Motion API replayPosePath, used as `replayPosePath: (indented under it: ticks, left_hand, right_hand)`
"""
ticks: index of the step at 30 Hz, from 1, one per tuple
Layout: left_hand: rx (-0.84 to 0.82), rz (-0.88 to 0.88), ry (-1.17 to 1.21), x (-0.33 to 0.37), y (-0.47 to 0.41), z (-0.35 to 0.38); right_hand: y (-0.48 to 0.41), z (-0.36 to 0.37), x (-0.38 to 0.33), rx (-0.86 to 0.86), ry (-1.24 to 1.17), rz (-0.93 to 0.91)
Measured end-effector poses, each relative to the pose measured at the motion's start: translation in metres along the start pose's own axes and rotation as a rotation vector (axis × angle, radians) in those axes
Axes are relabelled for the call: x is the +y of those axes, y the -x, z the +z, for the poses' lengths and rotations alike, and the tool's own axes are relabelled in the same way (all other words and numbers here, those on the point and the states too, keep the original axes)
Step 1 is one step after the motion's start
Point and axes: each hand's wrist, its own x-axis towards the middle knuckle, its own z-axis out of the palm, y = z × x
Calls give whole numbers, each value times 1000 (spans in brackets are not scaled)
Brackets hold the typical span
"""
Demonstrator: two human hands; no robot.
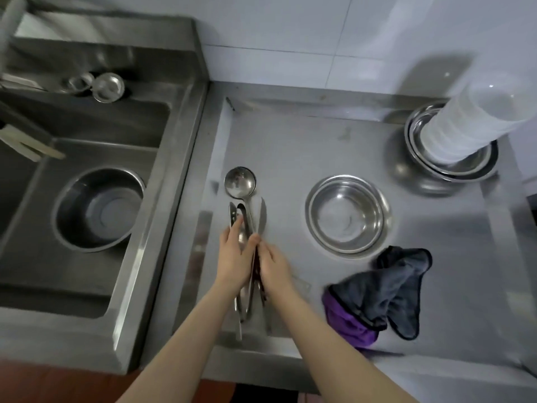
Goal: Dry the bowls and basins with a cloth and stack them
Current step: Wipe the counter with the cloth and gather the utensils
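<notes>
Shiny steel bowls (347, 216) sit nested mid-surface (290, 146). A second steel stack (479, 167) at the far right carries white bowls (465, 123). A basin (98, 207) rests in the left sink (87, 132), and the crumpled grey-purple cloth (383, 292) lies near right. The left hand (234, 258) and right hand (274, 266) grasp bundled utensils (241, 184).

1. Left hand (232, 257): bare, ungloved; fingers slender.
2. Right hand (274, 264): bare, ungloved; blurred at the fingertips.
3. Left forearm (186, 341): uncovered along its whole visible length.
4. Right forearm (334, 341): likewise uncovered.
</notes>
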Motion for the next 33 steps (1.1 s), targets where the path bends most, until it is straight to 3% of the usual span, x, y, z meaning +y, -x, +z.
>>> replayPosePath:
  ticks: [7,12,16,18,22,29,33]
  left_hand:
    - [-10,7,-172,-26,3,-17]
    - [3,-6,-414,-26,15,-10]
    - [190,111,-512,-16,30,8]
    - [232,228,-482,-5,43,28]
    - [62,318,-425,13,72,92]
    - [-233,552,-496,27,92,207]
    - [-346,682,-603,33,88,260]
  right_hand:
    - [-3,-4,22,-150,152,54]
    - [10,-43,22,-180,447,-111]
    - [37,-115,46,156,949,-351]
    - [48,-154,63,307,1129,-276]
    - [61,-200,99,265,1202,-94]
    - [71,-248,127,283,1178,-240]
    - [107,-330,165,375,1192,-175]
